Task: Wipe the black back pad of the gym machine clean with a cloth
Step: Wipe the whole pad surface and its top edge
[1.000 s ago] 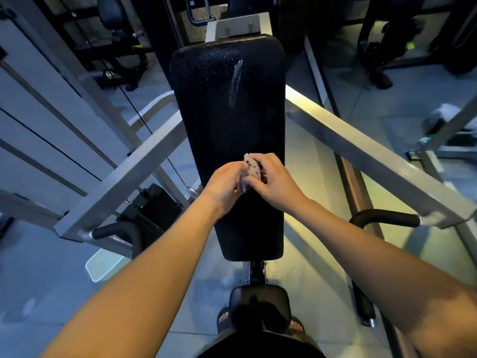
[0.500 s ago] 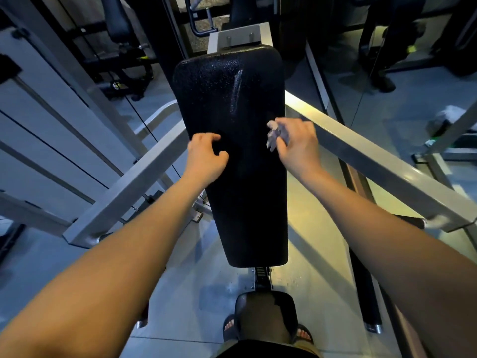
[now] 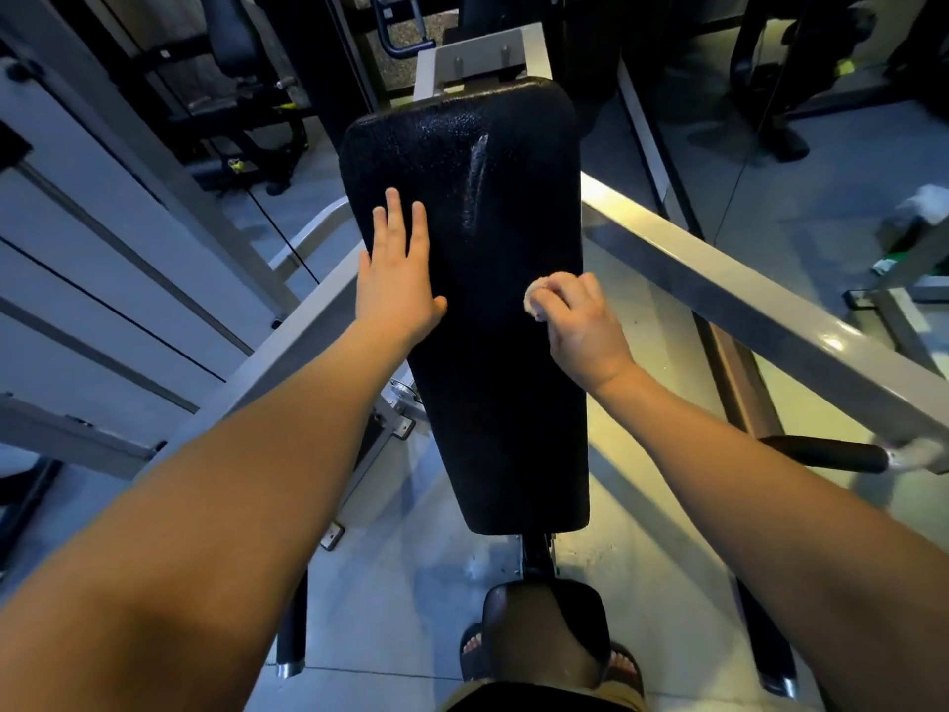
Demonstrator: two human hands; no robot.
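Observation:
The long black back pad (image 3: pixel 493 382) of the gym machine runs up the middle of the view, with a pale wet streak near its top right. My left hand (image 3: pixel 398 280) lies flat and open on the pad's left side, fingers spread and pointing up. My right hand (image 3: pixel 580 321) is closed around a small balled pale cloth (image 3: pixel 536 300), which touches the pad near its right edge at mid height. Most of the cloth is hidden inside the fist.
Grey steel frame bars slant down on both sides of the pad, left (image 3: pixel 287 362) and right (image 3: pixel 770 310). A black handle grip (image 3: pixel 827 454) sticks out at the right. The small black seat (image 3: pixel 544 629) sits below the pad, with sandalled feet beside it. Other machines stand behind.
The hands came apart from the cloth at the pad's middle. My left hand opened flat on the pad's left side. My right hand carried the cloth to the right edge, then slightly down.

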